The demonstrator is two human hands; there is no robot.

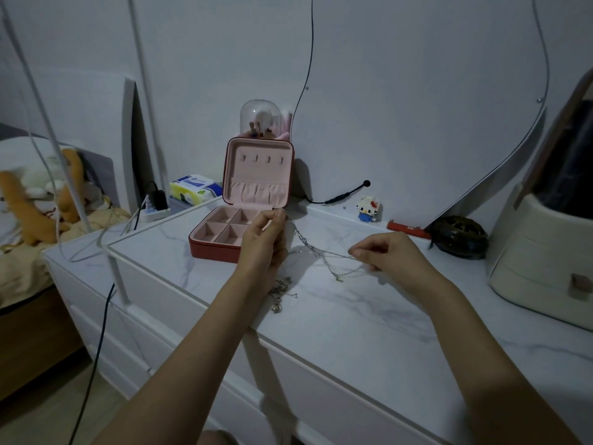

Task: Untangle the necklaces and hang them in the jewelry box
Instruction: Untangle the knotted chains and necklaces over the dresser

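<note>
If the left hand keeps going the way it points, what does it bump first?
Probably the open jewelry box: the left hand points up and away, pinching a necklace chain just before its compartments. Depth is unclear.

left hand [268,239] and right hand [386,253] pinching tangled necklaces [316,252]; open jewelry box [248,200] behind

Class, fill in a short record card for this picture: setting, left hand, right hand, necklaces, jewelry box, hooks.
setting: white marble-look dresser top
left hand: raised, pinching a chain end in front of the box
right hand: pinching a thin chain, pulling it sideways
necklaces: silver chains strung between the hands, a tangled bunch on the dresser
jewelry box: open, lid upright, pink lining
hooks: four in the lid, all bare
</note>
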